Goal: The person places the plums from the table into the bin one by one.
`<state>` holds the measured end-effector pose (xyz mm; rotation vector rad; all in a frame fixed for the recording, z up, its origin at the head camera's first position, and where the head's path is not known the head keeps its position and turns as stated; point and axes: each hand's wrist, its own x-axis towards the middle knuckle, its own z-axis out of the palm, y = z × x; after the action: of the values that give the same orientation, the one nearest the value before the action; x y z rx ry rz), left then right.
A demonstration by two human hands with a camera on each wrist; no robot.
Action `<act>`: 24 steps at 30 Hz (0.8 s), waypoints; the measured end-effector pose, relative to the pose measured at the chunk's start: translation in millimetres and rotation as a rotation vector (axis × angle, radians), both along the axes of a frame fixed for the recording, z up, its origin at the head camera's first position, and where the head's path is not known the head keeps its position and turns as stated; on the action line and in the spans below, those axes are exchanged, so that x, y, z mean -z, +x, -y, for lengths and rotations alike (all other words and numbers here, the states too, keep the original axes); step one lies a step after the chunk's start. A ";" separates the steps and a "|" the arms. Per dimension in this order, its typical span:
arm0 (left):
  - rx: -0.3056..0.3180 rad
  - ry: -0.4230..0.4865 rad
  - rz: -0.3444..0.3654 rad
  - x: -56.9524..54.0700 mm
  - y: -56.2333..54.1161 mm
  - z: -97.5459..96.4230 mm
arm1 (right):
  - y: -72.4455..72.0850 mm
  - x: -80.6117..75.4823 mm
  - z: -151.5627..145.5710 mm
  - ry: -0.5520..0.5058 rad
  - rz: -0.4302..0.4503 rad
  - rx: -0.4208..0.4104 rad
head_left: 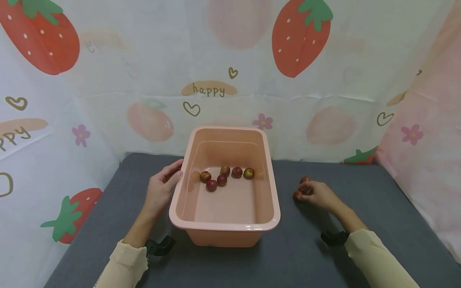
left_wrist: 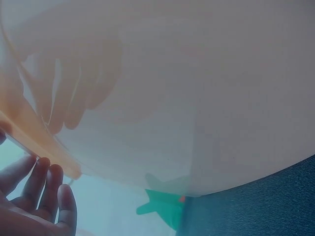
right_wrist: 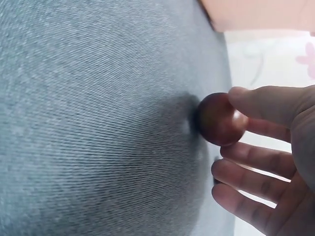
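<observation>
A peach-pink plastic basin (head_left: 225, 227) stands on the table, with several small red-and-green plums (head_left: 211, 185) on its floor. My left hand (head_left: 161, 190) is at the basin's left side. Its fingertips touch the rim (left_wrist: 51, 157), the fingers loosely bent and spread. To the right of the basin, my right hand (head_left: 320, 195) pinches a dark red plum (right_wrist: 219, 119) between thumb and index finger, at the cloth surface; the other fingers are extended. Another plum (head_left: 305, 179) lies just beyond that hand, partly hidden by it.
Dark grey cloth (head_left: 288, 256) covers the table. A pale curtain (head_left: 162, 60) printed with strawberries and hearts hangs behind and along both sides. Each wrist carries a black strap-on device (head_left: 160, 245).
</observation>
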<state>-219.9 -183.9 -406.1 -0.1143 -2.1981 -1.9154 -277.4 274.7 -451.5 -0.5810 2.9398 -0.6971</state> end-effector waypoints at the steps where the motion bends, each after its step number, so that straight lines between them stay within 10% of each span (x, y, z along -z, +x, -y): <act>1: 0.000 0.000 0.000 0.1 0.1 0.0 | 0.0 1.4 -0.4 -0.002 0.002 0.000; 24: 0.002 -0.078 -0.029 -5.6 0.6 2.5 | 3.7 6.7 3.7 -0.022 0.019 0.058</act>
<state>-219.4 -186.4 -400.5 -0.1565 -2.2551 -1.8177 -273.7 270.9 -458.2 -0.4891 2.9456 -0.7368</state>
